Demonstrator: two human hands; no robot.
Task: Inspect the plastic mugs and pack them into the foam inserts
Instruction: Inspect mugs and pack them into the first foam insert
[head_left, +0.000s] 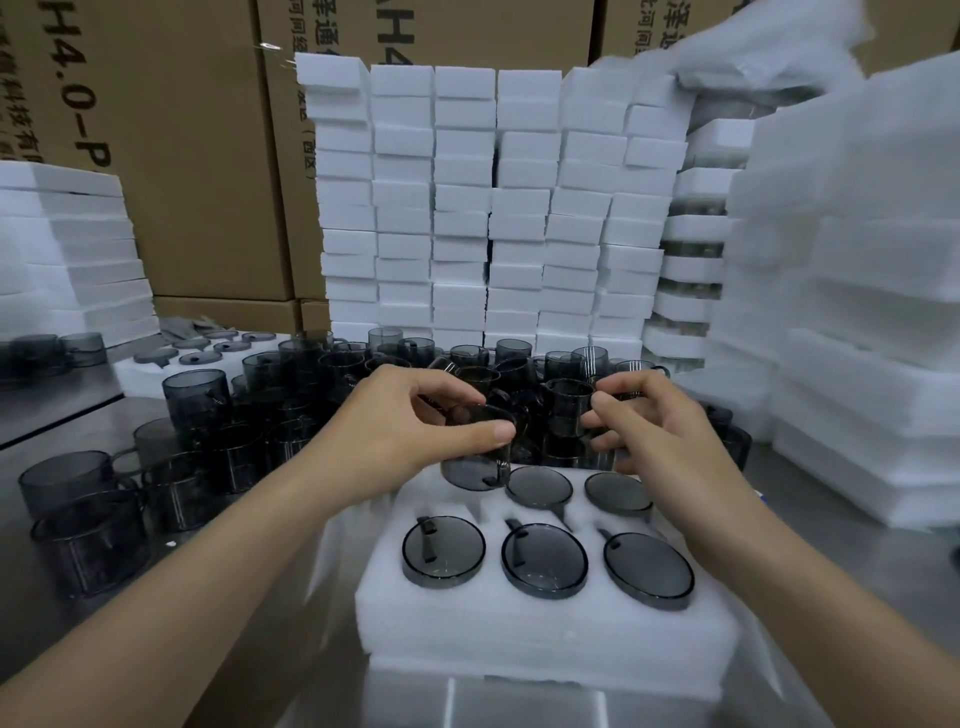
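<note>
The left hand (410, 431) clamps a smoky plastic mug (475, 457) at the foam insert's (545, 629) far-left corner, while the right hand's (660, 431) fingers close on another mug (571, 410) just beyond.

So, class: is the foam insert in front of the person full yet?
Nearly full: the foam insert has five mugs seated, and the left hand holds a sixth mug at the last hole.

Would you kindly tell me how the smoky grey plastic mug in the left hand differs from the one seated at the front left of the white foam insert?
The smoky grey plastic mug in the left hand stands proud of the white foam insert at its back-left corner, walls exposed; the front-left mug sits sunk, showing only its round face. The left hand grips the first; nothing touches the second. Both are the same translucent grey.
</note>
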